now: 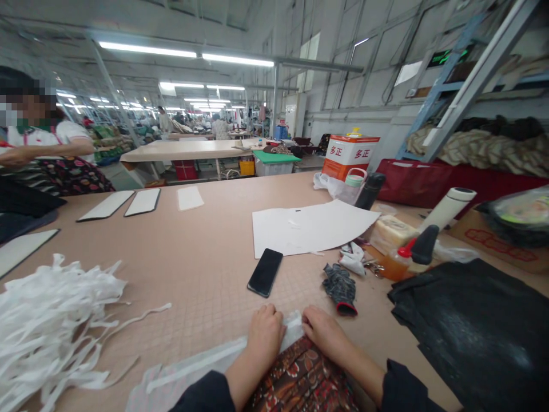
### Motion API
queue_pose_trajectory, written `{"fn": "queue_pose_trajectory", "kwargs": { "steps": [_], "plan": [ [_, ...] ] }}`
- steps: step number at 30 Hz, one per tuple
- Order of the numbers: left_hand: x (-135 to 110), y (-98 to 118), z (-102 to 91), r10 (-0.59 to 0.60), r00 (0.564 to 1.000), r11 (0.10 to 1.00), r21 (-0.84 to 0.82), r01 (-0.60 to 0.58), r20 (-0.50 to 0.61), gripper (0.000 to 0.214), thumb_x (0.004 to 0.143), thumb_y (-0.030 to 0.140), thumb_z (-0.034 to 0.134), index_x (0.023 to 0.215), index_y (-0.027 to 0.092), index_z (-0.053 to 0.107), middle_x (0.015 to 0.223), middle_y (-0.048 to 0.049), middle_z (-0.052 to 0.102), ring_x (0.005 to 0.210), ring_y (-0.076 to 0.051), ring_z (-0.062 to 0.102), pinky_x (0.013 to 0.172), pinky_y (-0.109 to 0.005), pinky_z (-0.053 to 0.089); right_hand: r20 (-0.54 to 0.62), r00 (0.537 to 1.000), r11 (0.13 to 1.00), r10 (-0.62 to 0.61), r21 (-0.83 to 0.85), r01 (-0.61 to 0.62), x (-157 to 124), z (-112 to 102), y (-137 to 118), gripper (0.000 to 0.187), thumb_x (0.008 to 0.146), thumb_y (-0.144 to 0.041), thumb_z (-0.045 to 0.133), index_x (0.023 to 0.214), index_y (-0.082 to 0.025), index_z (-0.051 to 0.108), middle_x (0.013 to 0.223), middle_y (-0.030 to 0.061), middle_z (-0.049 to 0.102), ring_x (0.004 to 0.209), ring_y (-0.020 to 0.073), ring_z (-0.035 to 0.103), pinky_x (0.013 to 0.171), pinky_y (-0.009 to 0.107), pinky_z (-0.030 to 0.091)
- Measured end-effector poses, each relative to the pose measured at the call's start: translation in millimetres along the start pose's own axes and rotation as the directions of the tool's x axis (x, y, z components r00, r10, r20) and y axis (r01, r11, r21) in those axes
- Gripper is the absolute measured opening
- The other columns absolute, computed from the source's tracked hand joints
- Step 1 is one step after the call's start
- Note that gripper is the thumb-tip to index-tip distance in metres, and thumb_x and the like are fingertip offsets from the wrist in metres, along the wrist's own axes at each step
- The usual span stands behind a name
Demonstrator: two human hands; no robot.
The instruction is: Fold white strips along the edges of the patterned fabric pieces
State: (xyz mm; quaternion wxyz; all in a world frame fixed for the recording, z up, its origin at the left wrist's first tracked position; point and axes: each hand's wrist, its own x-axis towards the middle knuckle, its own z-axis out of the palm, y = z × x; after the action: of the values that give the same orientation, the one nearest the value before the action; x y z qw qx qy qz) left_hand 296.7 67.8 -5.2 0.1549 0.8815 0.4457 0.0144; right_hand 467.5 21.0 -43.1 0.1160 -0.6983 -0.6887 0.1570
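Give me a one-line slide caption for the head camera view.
Left hand and right hand hold a white fabric strip at a gridded worktable.

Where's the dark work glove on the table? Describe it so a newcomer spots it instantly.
On the long tan work table, look just ahead of the person's right hand. A dark knit glove lies there, between a black smartphone and a heap of black fabric. Its red cuff sets it apart from the crumpled white cloth just beyond it.
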Motion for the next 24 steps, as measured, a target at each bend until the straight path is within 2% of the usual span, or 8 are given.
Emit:
{"fn": "queue_pose_trajectory", "kwargs": {
  "steps": [3,8,11,15,18,20,24],
  "plan": [
    [9,3,9.1,-0.048,0.998,0.998,-0.043,0.046,-0.04,0.012,0.076,0.02,0.051,0.084,0.016,0.059,0.094,-0.0059,0.057,0.092,-0.02,0.049,0.079,-0.032,0.037,0.014,1.0,1.0,-0.008,0.018,0.008,2,0,3,0.009,0.075,-0.012,0.049,0.08,-0.017,0.055,0.085,0.0063,0.059,0.084,0.0196,0.053,0.073,0.025,0.036],
    [15,2,11.6,-0.122,0.992,0.982,-0.151,0.117,-0.023,0.005,0.07,0.021,0.057,0.073,0.018,0.059,0.084,-0.0029,0.058,0.086,-0.018,0.051,0.074,-0.029,0.036,0.035,0.999,1.0,0.014,-0.014,-0.014,1,-1,0,0.01,0.077,-0.013,0.046,0.076,-0.018,0.055,0.08,0.0064,0.059,0.079,0.0204,0.053,0.069,0.027,0.036],
    [12,3,9.9,-0.102,0.993,0.984,-0.156,0.091,-0.065,0.006,0.072,0.019,0.053,0.074,0.019,0.058,0.083,-0.0019,0.059,0.085,-0.018,0.051,0.075,-0.03,0.035,-0.043,0.999,1.0,0.0,0.029,0.001,-2,-5,-2,0.01,0.074,-0.011,0.045,0.073,-0.018,0.051,0.078,0.0051,0.057,0.077,0.0195,0.052,0.067,0.027,0.037],
    [7,6,9.8,-0.05,0.996,0.972,-0.234,0.031,-0.075,0.011,0.074,0.017,0.049,0.077,0.019,0.058,0.08,-0.0012,0.06,0.082,-0.017,0.052,0.075,-0.028,0.035,-0.154,0.988,0.975,-0.035,0.213,0.067,-3,-15,-3,0.012,0.07,-0.01,0.047,0.077,-0.018,0.05,0.082,0.0045,0.055,0.081,0.0184,0.051,0.072,0.027,0.038],
    [7,5,13.4,-0.024,0.998,0.949,-0.316,0.005,-0.055,0.021,0.074,0.015,0.047,0.091,0.019,0.058,0.088,-0.0022,0.06,0.083,-0.015,0.053,0.074,-0.025,0.037,-0.122,0.987,0.917,-0.101,0.374,0.14,2,-19,-3,0.034,0.064,-0.008,0.048,0.097,-0.017,0.051,0.096,0.0059,0.057,0.091,0.0181,0.051,0.081,0.027,0.038],
    [9,4,16.7,-0.01,0.999,0.939,-0.343,-0.005,-0.043,0.026,0.074,0.016,0.048,0.098,0.019,0.058,0.093,-0.0029,0.059,0.085,-0.015,0.054,0.076,-0.023,0.038,-0.077,0.989,0.886,-0.124,0.439,0.146,5,-17,-2,0.044,0.062,-0.006,0.047,0.105,-0.018,0.05,0.101,0.0051,0.057,0.094,0.0174,0.051,0.085,0.027,0.037],
    [13,3,22.0,-0.059,0.998,0.956,-0.29,0.053,-0.014,0.016,0.077,0.023,0.05,0.086,0.019,0.061,0.089,-0.003,0.059,0.085,-0.016,0.054,0.075,-0.025,0.038,-0.021,1.0,0.888,-0.021,0.458,0.028,12,-6,1,0.038,0.064,-0.006,0.044,0.099,-0.019,0.053,0.084,0.0018,0.057,0.082,0.0167,0.054,0.076,0.026,0.04]
  ]
}}
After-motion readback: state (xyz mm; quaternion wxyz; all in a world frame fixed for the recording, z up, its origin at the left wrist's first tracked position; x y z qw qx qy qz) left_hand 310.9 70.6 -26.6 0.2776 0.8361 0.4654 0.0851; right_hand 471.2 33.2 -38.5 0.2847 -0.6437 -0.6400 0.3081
